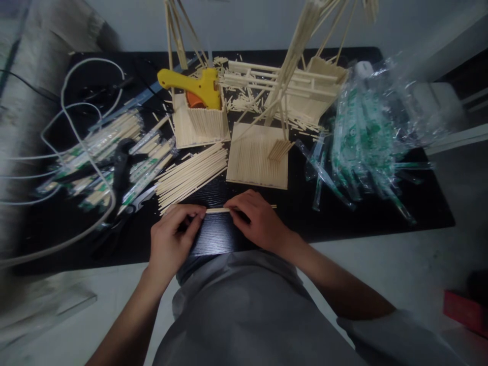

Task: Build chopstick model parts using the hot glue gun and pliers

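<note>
Thin wooden sticks [216, 210] lie side by side near the front edge of the black table, pinched at both ends; I cannot tell how many there are. My left hand [176, 229] closes its thumb and fingertips on their left part. On the right part, my right hand [254, 216] grips with bent fingers, and a stick end pokes out past it. Just beyond my left hand is a spread of loose wooden sticks [192, 175]. Behind my right hand lies a flat square panel of glued sticks [253, 157], with a short bundle of sticks [281, 150] on it.
A yellow glue gun [190, 84] rests in a stick-built box [208, 124]. Stick frames [290, 56] rise at the back. Plastic wrappers [362, 132] pile up at right. Packaged sticks [110, 137], black-handled scissors [122, 216] and a white cable [82, 142] occupy the left.
</note>
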The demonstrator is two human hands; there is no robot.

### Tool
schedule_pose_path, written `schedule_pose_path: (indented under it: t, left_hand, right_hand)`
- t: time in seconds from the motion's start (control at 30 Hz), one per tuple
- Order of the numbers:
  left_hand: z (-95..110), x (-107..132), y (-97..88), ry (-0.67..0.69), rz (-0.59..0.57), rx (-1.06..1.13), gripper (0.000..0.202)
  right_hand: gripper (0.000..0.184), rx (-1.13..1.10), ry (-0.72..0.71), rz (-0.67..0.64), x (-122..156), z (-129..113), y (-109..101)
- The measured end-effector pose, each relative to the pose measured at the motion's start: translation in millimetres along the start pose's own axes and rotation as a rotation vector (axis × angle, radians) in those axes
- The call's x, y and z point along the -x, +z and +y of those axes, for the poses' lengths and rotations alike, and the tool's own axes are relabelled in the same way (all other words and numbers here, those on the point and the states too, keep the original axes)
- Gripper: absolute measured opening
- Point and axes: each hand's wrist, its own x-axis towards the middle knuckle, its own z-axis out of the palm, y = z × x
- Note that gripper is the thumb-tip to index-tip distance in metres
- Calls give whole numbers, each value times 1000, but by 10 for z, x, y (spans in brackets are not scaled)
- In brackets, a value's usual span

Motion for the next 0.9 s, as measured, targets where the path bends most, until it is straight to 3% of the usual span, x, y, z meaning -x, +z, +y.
schedule_pose_path:
  t: [0.9]
  left_hand:
    - [-7, -6, 16, -13, -2, 34, 7]
  right_hand:
    - [14, 14, -18, 10, -10, 6, 5]
